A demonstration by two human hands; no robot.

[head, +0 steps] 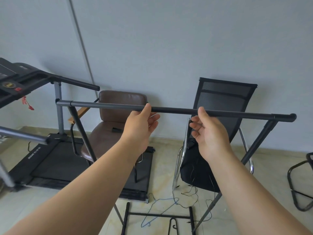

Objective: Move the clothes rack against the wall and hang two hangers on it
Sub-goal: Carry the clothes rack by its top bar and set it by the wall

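Observation:
The clothes rack's dark top bar (177,110) runs level across the middle, in front of the pale wall (169,39). Its slanted legs (257,145) reach the floor on both sides. My left hand (140,126) is at the bar with the thumb touching it and the fingers spread loosely below, not wrapped around. My right hand (210,133) is beside it, thumb up against the bar, fingers half curled underneath and apart from it. A blue wire hanger (159,209) lies on the floor below. A black hanger (174,224) lies near it at the bottom edge.
A treadmill (50,158) stands at the left. Just behind the bar are a brown padded chair (115,116) and a black mesh chair (225,102). Thin cables (193,195) trail on the tiled floor. A black tube frame (298,184) sits at the far right.

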